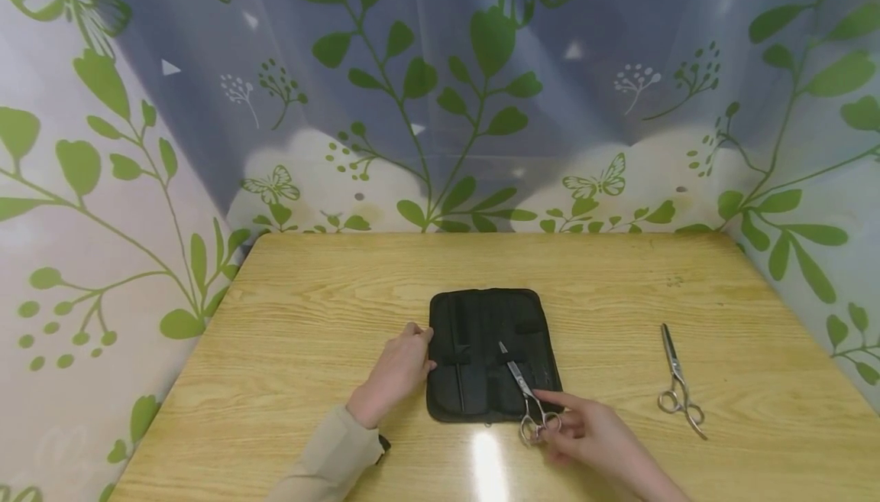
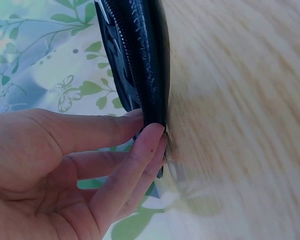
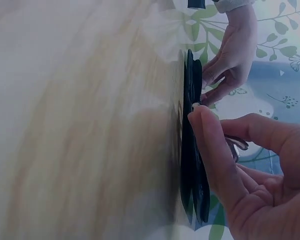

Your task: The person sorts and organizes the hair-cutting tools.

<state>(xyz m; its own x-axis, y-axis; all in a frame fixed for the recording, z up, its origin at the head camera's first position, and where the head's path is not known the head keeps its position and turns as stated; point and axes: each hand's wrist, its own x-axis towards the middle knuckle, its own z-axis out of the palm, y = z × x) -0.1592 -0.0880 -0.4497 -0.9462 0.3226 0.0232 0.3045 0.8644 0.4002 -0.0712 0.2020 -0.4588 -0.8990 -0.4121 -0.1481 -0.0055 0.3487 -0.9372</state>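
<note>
An open black case [image 1: 474, 334] lies flat in the middle of the wooden table [image 1: 309, 311]. My left hand [image 1: 421, 351] rests at its left edge, fingertips [image 2: 149, 134] touching the zipped rim of the case [image 2: 145, 60]. A pair of silver scissors [image 1: 520, 381] lies slanted on the case's right half, blades pointing away from me. My right hand [image 1: 550, 419] pinches the scissors' finger rings [image 1: 532, 427] at the case's near edge. In the right wrist view the thumb [image 3: 210, 150] presses beside the case [image 3: 192, 175], with a bit of the metal handle [image 3: 238, 145] showing.
A second pair of silver scissors [image 1: 677, 381] lies on the table to the right of the case. Leaf-and-butterfly patterned sheets [image 1: 440, 89] wall in the table at the back and both sides. A beige sleeve [image 1: 330, 460] covers my left forearm.
</note>
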